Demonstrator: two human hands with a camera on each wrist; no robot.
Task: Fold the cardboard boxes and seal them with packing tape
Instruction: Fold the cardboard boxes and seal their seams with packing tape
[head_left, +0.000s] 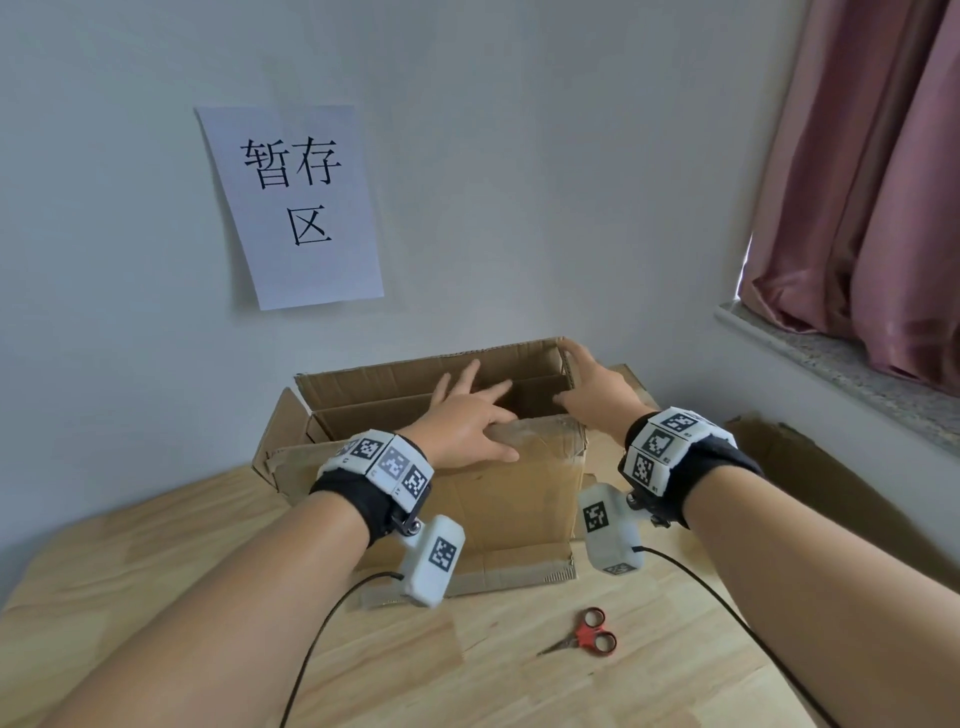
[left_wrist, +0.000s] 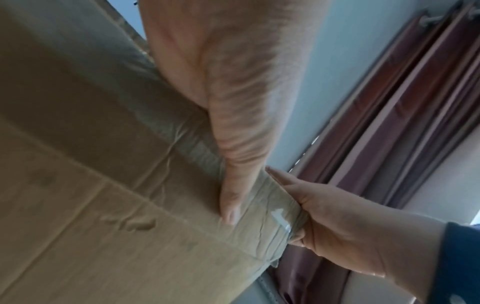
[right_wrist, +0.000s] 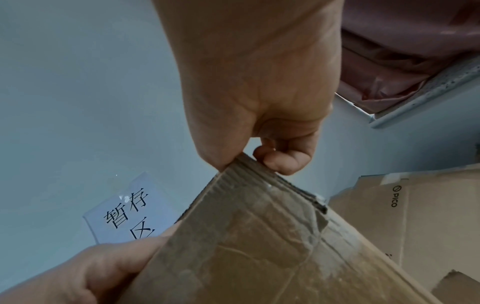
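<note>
The person's left hand (head_left: 470, 423) lies spread over the near top edge of the cardboard box (head_left: 511, 499), fingers straight and reaching into the opening, while the thumb (left_wrist: 230, 203) presses flat against the taped outer face just below the rim; it grasps nothing. The right hand (head_left: 597, 387) grips the box's right end wall at the top corner, its thumb outside and its curled fingers (right_wrist: 285, 160) hooked over the corrugated edge. The box stands upright on the wooden table (head_left: 156, 571), close to the wall, with its top open and its flaps turned outward; one bottom flap sticks out along the table toward the person. Old tape (left_wrist: 262, 222), wrinkled and shiny, covers the near upper corner of the box. One pair of red-handled scissors (head_left: 587, 636) lies on the table in front of the box, well apart from both hands. More flattened cardboard (right_wrist: 420, 222) leans behind and to the right of the box, one sheet marked PICO; how many sheets there are cannot be told. One paper sign (head_left: 293, 205) hangs on the wall above the box, and a pink curtain (head_left: 872, 171) falls to the stone windowsill (head_left: 831, 364) at right.
</note>
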